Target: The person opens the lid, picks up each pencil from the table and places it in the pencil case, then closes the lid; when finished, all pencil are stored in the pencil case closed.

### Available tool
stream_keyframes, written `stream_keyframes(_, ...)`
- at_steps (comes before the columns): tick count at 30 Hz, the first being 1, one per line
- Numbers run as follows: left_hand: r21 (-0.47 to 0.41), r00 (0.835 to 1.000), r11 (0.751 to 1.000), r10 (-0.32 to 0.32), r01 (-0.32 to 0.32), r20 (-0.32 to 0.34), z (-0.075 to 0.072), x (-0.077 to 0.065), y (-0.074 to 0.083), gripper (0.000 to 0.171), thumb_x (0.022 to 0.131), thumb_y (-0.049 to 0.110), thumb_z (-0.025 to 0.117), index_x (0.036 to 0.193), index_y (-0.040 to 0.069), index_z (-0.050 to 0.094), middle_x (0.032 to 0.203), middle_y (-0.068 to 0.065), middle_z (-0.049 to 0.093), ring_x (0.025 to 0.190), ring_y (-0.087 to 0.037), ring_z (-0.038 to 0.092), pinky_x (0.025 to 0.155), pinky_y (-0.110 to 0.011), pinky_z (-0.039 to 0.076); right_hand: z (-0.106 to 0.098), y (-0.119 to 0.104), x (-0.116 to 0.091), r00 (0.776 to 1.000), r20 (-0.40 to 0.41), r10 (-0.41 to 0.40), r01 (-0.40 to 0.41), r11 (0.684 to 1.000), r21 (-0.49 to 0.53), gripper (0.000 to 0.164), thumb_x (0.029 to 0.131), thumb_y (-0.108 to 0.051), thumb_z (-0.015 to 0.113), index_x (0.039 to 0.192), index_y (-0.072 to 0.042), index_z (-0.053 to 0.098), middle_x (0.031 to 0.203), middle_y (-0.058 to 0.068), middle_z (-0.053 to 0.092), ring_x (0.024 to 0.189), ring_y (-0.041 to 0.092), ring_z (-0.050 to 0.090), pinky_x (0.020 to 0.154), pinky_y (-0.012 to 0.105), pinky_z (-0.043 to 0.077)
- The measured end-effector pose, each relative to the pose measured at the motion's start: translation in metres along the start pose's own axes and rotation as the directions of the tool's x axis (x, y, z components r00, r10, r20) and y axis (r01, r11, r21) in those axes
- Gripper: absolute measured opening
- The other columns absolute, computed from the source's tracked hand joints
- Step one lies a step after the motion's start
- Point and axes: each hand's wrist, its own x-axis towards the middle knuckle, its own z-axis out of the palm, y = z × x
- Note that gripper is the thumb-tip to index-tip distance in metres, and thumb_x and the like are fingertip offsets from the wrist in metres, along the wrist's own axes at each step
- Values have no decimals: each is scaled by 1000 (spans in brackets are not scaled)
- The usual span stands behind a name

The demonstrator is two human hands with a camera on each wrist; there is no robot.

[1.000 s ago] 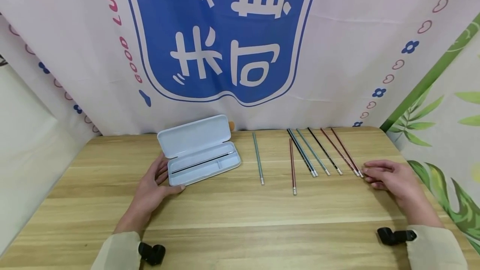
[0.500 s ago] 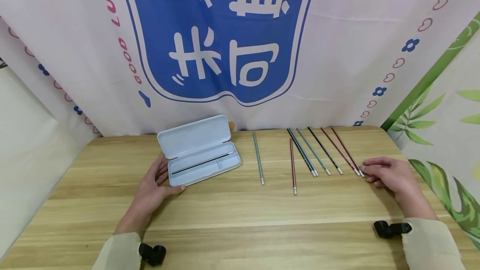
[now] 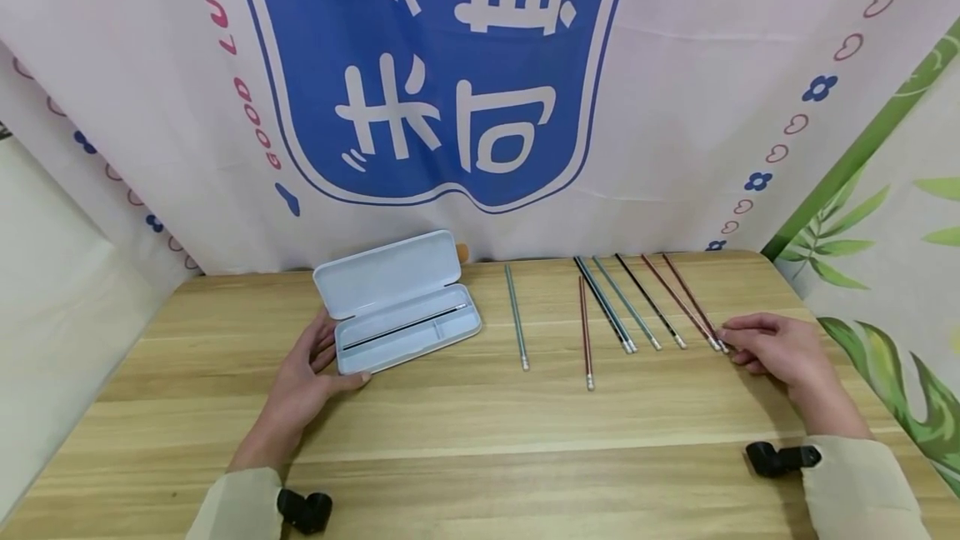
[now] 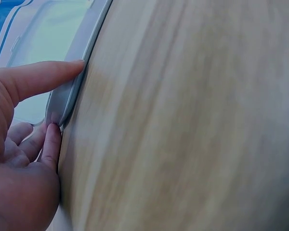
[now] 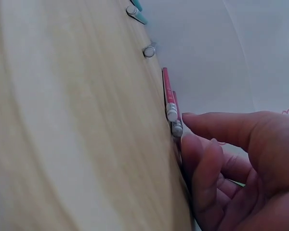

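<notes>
In the head view, a pale blue pencil case [image 3: 405, 346] lies with its lid raised on the left of the table. One black pencil [image 3: 405, 326] rests inside. My left hand [image 3: 303, 382] grips the case's left end, thumb at the front edge and fingers round the side; the left wrist view shows the thumb [image 4: 43, 79] on the rim. At the right, my right hand [image 3: 780, 357] has thumb and forefinger on either side of the rightmost red pencil [image 3: 690, 294], near its eraser. A second red pencil [image 3: 675, 294] lies against it, erasers close together.
Between case and right hand lie a lone green pencil [image 3: 516, 315], a red pencil [image 3: 586, 336], a blue-and-black pair [image 3: 606, 307], another green pencil [image 3: 626, 302] and a black pencil [image 3: 648, 298]. A printed cloth [image 3: 637, 148] hangs behind the table [image 3: 480, 440].
My right hand has shifted slightly left, its fingertips closing in on the red pencil's eraser end. The left hand and the pencil case have stayed in place.
</notes>
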Motion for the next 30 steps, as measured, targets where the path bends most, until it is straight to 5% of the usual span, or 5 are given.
stream_keyframes(18, -5, 1000, 1000, 2, -2, -2, 2, -2, 2, 124, 88, 4, 86, 175, 28, 1, 177, -17, 26, 163, -40, 30, 135, -54, 30, 2, -4, -3, 1000, 0, 13, -13, 999, -35, 50, 101, -30, 75, 132, 9, 67, 80, -10, 72, 72, 5, 68, 62, 26, 64)
stream_keyframes(30, 5, 1000, 1000, 1, -1, -8, 1, 0, 1, 125, 88, 5, 86, 175, 28, 0, 176, -17, 27, 163, -38, 29, 136, -54, 28, -1, -8, -6, 999, 9, 38, -38, 998, -48, 36, 98, -25, 77, 118, 5, 73, 79, -8, 71, 71, 6, 67, 63, 25, 64)
